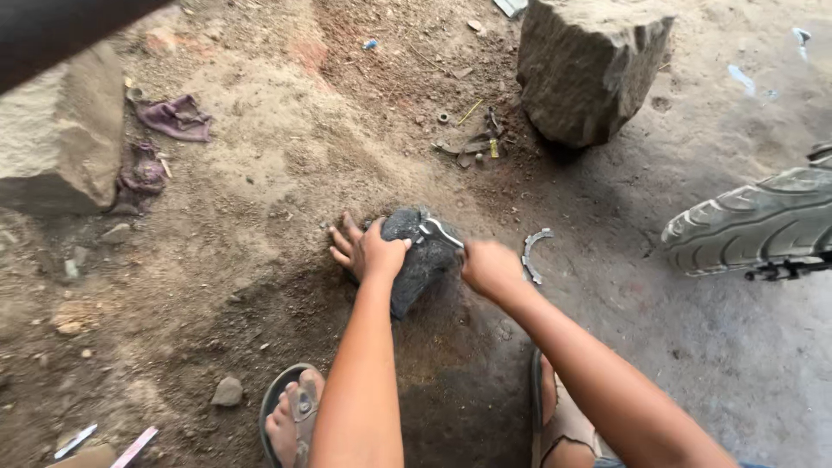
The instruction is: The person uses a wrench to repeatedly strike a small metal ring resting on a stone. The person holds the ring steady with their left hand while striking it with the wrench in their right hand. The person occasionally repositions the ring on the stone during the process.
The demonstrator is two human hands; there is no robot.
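Two hands: both are seen at the dark stone [414,260], which is taken as landmark for every place below.
Dark stone: set on the dirt ground [260,243], just ahead of the person's feet; blackish, lumpy, partly sunk in dark, oily soil.
Left hand [368,250]: laid on the left upper side of the dark stone, fingers spread and pressed against it; nothing is gripped, the stone is only steadied.
Right hand [488,267]: closed into a fist just right of the dark stone; a curved metal piece [440,230] is held in it, its free end resting on top of the stone.
Curved metal piece: pale grey, thin, bent like an arc; contact with the stone's top is seen.
Second curved piece [536,254]: a similar grey arc, lying on the ground just right of the right hand, apart from the stone.
Large rock [589,65]: well beyond the dark stone, to its upper right.
Small tools [481,143]: scattered at the large rock's foot, beyond the dark stone; kinds cannot be told.
Tyre [754,225]: far right of the dark stone, treaded, grey with dust.
Purple rag [176,117]: far left and beyond the dark stone.
Sandals [295,412]: worn on both feet, nearer the camera than the dark stone.
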